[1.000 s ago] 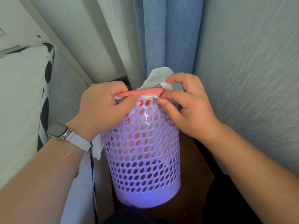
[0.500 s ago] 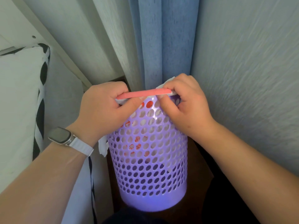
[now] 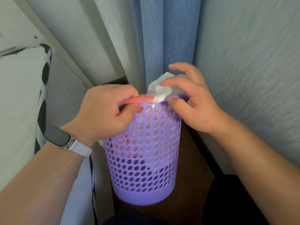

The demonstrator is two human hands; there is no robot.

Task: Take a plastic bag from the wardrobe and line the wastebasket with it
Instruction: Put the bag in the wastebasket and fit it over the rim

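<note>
The purple perforated wastebasket (image 3: 142, 168) stands upright on a dark brown floor (image 3: 193, 159), in a narrow strip of a room corner. A textured grey wall (image 3: 251, 62) runs close along its right side, and a white bed (image 3: 19, 98) with black-and-white trim closes in on the left. A blue curtain (image 3: 164, 38) hangs straight behind it, with a pale grey panel (image 3: 97, 38) next to the curtain.

The floor strip is barely wider than the basket. Only a thin band of bare floor shows on each side, so the open room lies above the rim and toward the camera.

The left hand (image 3: 105, 114) is curled round a pink band (image 3: 139, 100) that lies across the near rim and grips it. The band's right end disappears into the white plastic bag (image 3: 159, 90), which bunches up at the far right of the rim. White film and red patches show through the holes lower down. The right hand (image 3: 194, 104) pinches that bunched corner between thumb and forefinger, its other fingers spread above it.

A dark watch (image 3: 58, 138) on a white strap sits on the left wrist. Both forearms reach in from below and flank the basket.
</note>
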